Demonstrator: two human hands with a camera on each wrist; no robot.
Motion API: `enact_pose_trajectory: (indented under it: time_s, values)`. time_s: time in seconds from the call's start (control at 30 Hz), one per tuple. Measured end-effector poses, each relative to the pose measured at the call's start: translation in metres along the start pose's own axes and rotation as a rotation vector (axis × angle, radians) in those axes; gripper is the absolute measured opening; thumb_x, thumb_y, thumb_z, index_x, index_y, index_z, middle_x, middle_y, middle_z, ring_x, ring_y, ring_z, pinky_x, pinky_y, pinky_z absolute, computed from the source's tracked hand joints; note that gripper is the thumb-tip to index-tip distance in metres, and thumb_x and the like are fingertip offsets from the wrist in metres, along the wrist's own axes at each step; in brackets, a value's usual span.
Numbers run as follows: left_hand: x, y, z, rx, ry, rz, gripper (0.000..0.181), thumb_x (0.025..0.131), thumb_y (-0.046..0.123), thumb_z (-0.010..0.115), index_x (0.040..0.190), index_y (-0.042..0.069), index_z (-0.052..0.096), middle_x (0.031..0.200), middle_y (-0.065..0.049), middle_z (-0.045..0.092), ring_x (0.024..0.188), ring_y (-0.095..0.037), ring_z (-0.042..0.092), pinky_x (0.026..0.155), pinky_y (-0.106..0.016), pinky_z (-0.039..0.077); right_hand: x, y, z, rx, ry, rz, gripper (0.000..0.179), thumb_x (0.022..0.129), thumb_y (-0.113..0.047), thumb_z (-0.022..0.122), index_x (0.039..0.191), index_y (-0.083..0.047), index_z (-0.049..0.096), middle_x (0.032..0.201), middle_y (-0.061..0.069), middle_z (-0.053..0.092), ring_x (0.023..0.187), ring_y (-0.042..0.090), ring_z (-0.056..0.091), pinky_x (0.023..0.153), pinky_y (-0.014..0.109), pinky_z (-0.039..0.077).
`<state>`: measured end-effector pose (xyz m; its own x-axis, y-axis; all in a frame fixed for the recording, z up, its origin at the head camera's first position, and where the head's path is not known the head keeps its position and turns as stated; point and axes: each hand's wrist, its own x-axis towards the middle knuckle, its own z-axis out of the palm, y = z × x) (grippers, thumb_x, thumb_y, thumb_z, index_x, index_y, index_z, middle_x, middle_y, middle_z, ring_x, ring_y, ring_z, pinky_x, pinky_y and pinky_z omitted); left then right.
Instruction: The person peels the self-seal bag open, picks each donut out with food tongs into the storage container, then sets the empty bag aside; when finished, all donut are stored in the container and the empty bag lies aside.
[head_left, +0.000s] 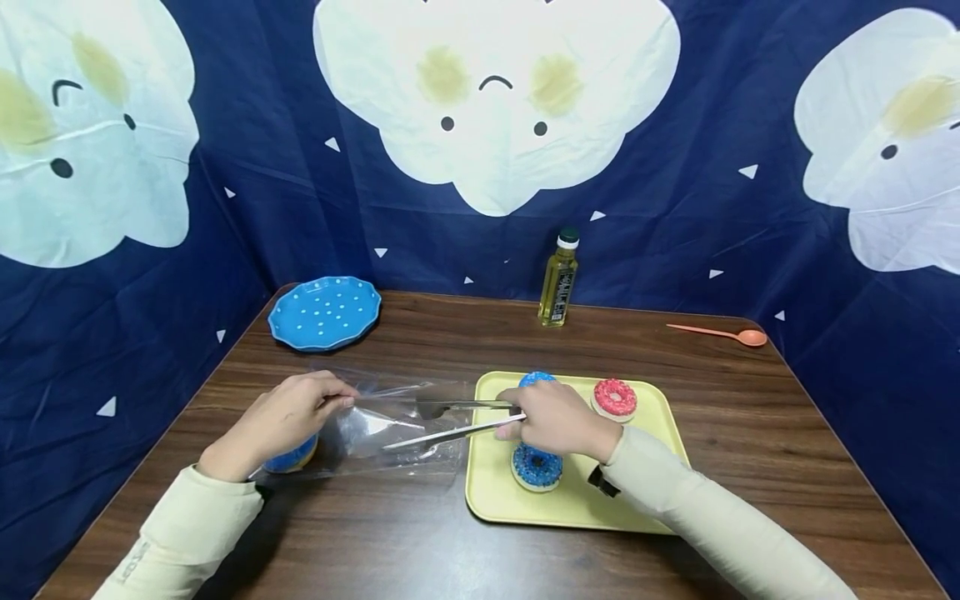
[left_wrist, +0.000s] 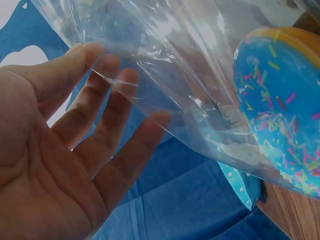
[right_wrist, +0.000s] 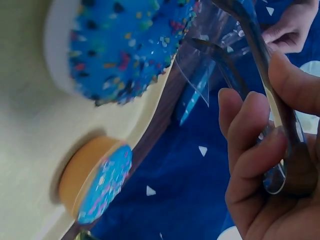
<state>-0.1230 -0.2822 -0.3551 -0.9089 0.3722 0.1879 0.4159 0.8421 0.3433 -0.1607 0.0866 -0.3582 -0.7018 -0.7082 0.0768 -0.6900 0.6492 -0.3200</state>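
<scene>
My left hand [head_left: 281, 421] pinches the edge of a clear plastic bag [left_wrist: 165, 65] between thumb and index finger, the other fingers spread behind the film. A blue-frosted donut [left_wrist: 280, 105] with sprinkles shows at the bag's left end, partly covered by the hand in the head view. With curled fingers my right hand [head_left: 562, 417] holds metal tongs [head_left: 453, 433], whose arms point left and stand apart over the bag, nothing between their tips. Below that hand, a blue donut [head_left: 537, 468] rests on the yellow tray [head_left: 495, 504]; another blue donut [head_left: 537, 377] lies behind it.
A pink-red donut [head_left: 615, 399] sits at the tray's back right. Behind stand a blue dotted plate [head_left: 326, 312] at the left and an oil bottle [head_left: 558, 283] near the middle. An orange spoon [head_left: 750, 337] lies back right. Blue cloth walls border the wooden table [head_left: 375, 533].
</scene>
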Motion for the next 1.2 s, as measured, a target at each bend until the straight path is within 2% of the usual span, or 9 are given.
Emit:
enact_pose_trajectory:
  time_s: [0.1,0.2,0.3,0.4,0.6,0.77,0.97,1.1,1.2]
  values:
    - [0.0,0.001,0.0,-0.003,-0.003,0.002,0.012,0.097,0.013,0.069,0.104,0.01,0.077,0.096,0.001,0.07,0.087,-0.017,0.066,0.075,-0.044,0.057,0.011,-0.004,0.003,-0.002,-0.01,-0.024,0.035,0.09,-0.035,0.076,0.113,-0.008,0.073,0.085,0.0,0.07,0.074,0.02,0.066,0.066,0.041,0.053]
    - [0.001,0.001,0.0,-0.002,-0.002,0.004,0.012,0.097,0.013,0.069,0.105,0.009,0.077,0.096,0.001,0.07,0.088,-0.018,0.066,0.076,-0.046,0.057,0.02,-0.008,0.005,0.0,-0.035,-0.025,0.044,0.091,-0.038,0.075,0.123,-0.009,0.071,0.085,0.0,0.07,0.076,0.02,0.066,0.065,0.04,0.053]
    - [0.001,0.001,-0.001,0.005,0.004,0.014,0.012,0.096,0.013,0.069,0.105,0.009,0.077,0.096,0.001,0.07,0.088,-0.018,0.066,0.076,-0.045,0.057,0.029,-0.01,0.009,0.001,-0.061,-0.02,0.053,0.091,-0.041,0.074,0.133,-0.009,0.066,0.095,0.003,0.072,0.086,0.021,0.068,0.067,0.041,0.054]
    - [0.002,0.002,-0.003,0.009,0.006,0.017,0.011,0.096,0.012,0.07,0.104,0.009,0.077,0.095,0.002,0.07,0.087,-0.017,0.066,0.075,-0.044,0.057,0.038,-0.013,0.012,0.001,-0.081,-0.021,0.056,0.092,-0.044,0.072,0.135,-0.01,0.064,0.104,0.005,0.073,0.088,0.019,0.068,0.068,0.038,0.053]
    - [0.006,0.002,-0.006,0.026,0.009,0.028,0.01,0.095,0.012,0.071,0.103,0.01,0.077,0.093,0.004,0.07,0.084,-0.014,0.064,0.071,-0.041,0.056,0.057,-0.02,0.015,0.037,-0.116,-0.038,0.056,0.091,-0.044,0.073,0.136,-0.011,0.064,0.11,0.004,0.073,0.071,0.011,0.063,0.061,0.031,0.048]
    - [0.008,0.003,-0.007,0.044,0.015,0.035,0.01,0.095,0.012,0.071,0.102,0.01,0.077,0.092,0.004,0.069,0.083,-0.013,0.065,0.071,-0.04,0.055,0.07,-0.024,0.016,0.029,-0.121,-0.057,0.054,0.09,-0.045,0.074,0.135,-0.014,0.066,0.121,0.001,0.07,0.092,0.016,0.07,0.067,0.034,0.054]
    - [0.007,0.003,-0.007,0.048,0.017,0.036,0.01,0.095,0.011,0.07,0.102,0.01,0.077,0.094,0.003,0.07,0.086,-0.016,0.067,0.072,-0.041,0.055,0.081,-0.026,0.021,0.029,-0.149,-0.084,0.057,0.091,-0.047,0.073,0.138,-0.018,0.063,0.128,-0.001,0.067,0.096,0.017,0.069,0.064,0.033,0.053]
    - [0.006,0.002,-0.007,0.054,0.012,0.037,0.01,0.096,0.011,0.07,0.102,0.011,0.077,0.093,0.004,0.069,0.084,-0.013,0.066,0.071,-0.039,0.055,0.088,-0.028,0.024,0.027,-0.166,-0.089,0.058,0.091,-0.048,0.072,0.139,-0.016,0.062,0.132,-0.001,0.064,0.109,0.02,0.066,0.078,0.036,0.055]
    - [0.004,0.002,-0.006,0.052,0.007,0.037,0.01,0.095,0.009,0.069,0.102,0.011,0.077,0.092,0.005,0.069,0.083,-0.012,0.065,0.07,-0.037,0.055,0.091,-0.029,0.026,0.024,-0.171,-0.08,0.058,0.091,-0.049,0.071,0.139,-0.017,0.062,0.13,-0.001,0.066,0.111,0.02,0.066,0.081,0.038,0.055]
